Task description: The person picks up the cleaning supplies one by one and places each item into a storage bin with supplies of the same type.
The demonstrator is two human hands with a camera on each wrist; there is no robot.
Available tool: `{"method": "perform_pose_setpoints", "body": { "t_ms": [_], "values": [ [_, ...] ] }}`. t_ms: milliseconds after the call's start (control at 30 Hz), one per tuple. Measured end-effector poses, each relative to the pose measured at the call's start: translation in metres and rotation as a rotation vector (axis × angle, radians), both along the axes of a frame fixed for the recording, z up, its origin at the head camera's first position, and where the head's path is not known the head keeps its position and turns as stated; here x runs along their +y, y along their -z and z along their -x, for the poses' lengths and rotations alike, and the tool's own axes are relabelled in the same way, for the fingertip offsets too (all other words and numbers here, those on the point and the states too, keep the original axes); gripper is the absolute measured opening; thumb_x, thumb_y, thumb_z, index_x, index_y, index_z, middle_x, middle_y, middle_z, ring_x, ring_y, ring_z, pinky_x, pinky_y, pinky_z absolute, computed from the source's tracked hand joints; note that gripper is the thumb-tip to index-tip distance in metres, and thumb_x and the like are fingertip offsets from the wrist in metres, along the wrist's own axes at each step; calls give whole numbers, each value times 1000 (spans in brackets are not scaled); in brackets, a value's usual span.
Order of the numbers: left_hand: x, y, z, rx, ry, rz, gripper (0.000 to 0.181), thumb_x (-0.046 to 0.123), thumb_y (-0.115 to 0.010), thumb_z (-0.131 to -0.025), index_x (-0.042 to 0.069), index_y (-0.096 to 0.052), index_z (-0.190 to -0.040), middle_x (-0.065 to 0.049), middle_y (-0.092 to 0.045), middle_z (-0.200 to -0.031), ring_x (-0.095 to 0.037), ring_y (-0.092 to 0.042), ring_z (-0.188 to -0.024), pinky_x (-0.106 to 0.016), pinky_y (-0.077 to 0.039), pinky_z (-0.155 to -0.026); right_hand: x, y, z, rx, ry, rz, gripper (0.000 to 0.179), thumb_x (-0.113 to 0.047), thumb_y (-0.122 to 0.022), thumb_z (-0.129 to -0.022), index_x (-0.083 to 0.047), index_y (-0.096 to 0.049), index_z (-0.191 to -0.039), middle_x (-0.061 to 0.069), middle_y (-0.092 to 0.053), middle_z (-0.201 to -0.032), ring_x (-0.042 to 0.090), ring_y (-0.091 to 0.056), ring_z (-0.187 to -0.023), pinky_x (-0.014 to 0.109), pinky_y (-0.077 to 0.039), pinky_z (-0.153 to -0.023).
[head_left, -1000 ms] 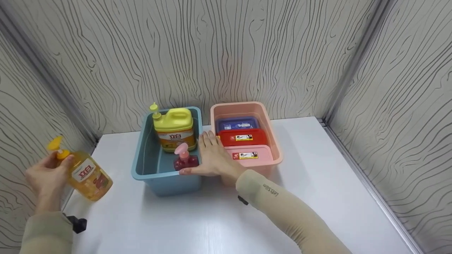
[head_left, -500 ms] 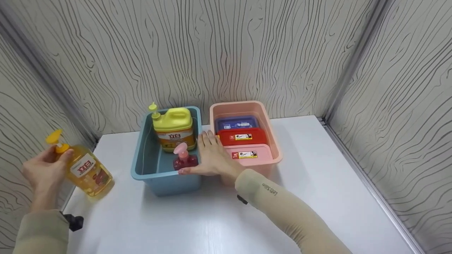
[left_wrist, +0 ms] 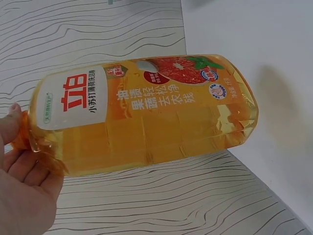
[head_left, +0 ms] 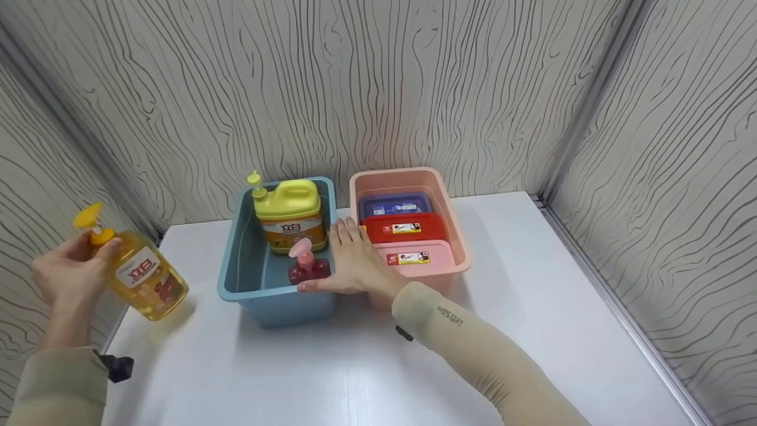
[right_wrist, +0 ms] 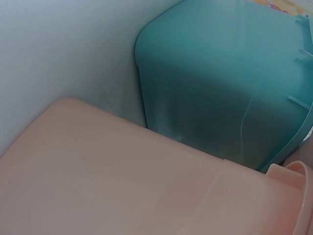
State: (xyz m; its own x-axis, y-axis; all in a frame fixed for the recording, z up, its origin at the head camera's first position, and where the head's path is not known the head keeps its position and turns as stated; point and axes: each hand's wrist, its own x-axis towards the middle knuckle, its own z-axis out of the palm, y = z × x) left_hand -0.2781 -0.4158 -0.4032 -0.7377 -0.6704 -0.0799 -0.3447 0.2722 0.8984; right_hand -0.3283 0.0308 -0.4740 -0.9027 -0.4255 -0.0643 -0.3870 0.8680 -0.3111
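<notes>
My left hand [head_left: 74,269] grips the neck of a pump bottle of orange-yellow dish soap [head_left: 151,278], held tilted above the table's left side. In the left wrist view the bottle [left_wrist: 146,112] lies across the picture, its base pointing right, with thumb and fingers around the neck. My right hand [head_left: 358,263] rests on the right rim of a blue bin [head_left: 284,310], fingers straight and thumb along the front rim. Inside that bin are a yellow handled jug [head_left: 290,204] with a pump and a small dark-red bottle [head_left: 310,272] with a pink pump.
A pink bin [head_left: 464,254] stands just right of the blue one, holding a blue lidded box [head_left: 396,204], a red one [head_left: 426,228] and a pink one [head_left: 440,257]. Patterned walls [head_left: 378,83] border the white table [head_left: 532,307] at the back and both sides.
My left hand has lifted the dish soap bottle a little, up and slightly to the left, and the bottle's lean has shifted slightly. The right hand stays on the blue bin's rim.
</notes>
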Motion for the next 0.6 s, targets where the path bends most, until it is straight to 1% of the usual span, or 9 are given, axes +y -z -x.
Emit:
{"method": "perform_pose_setpoints", "body": {
  "t_ms": [67, 133, 400, 500, 600],
  "values": [
    [2, -4, 1, 10, 11, 6, 64, 36, -70, -111, 27, -44, -169, 2, -47, -176, -21, -51, -165, -38, -43, -135, 0, 0, 0, -2, 2, 4, 149, -107, -55, -76, -13, -9, -182, 10, -7, -193, 33, -3, -181, 54, -8, -147],
    [4, -7, 1, 19, 17, 0, 64, 35, -70, -111, 28, -45, -169, 3, -48, -176, -20, -52, -164, -37, -43, -135, 0, 0, 0, -6, 6, 9, 149, -107, -55, -76, -13, -9, -182, 10, -7, -193, 33, -3, -181, 54, -8, -147],
    [16, -18, -1, 30, 43, 51, 62, 34, -69, -111, 24, -48, -168, -1, -50, -175, -23, -54, -163, -37, -46, -133, -1, -1, -1, -6, 3, 3, 149, -107, -55, -77, -13, -8, -182, 11, -6, -193, 33, -2, -181, 54, -7, -147],
    [20, -22, -2, 45, 55, 59, 62, 34, -70, -111, 23, -48, -168, 0, -51, -175, -23, -54, -163, -36, -45, -133, -1, -1, -1, -4, -1, 3, 148, -106, -55, -77, -13, -8, -182, 11, -6, -193, 33, -2, -181, 54, -8, -147],
    [22, -26, -1, 74, 55, 54, 61, 32, -73, -110, 23, -52, -166, 0, -54, -173, -19, -58, -159, -34, -47, -131, 0, -1, -1, -3, -3, 13, 148, -105, -57, -78, -13, -8, -182, 11, -7, -193, 33, -3, -181, 54, -8, -147]
  ]
}}
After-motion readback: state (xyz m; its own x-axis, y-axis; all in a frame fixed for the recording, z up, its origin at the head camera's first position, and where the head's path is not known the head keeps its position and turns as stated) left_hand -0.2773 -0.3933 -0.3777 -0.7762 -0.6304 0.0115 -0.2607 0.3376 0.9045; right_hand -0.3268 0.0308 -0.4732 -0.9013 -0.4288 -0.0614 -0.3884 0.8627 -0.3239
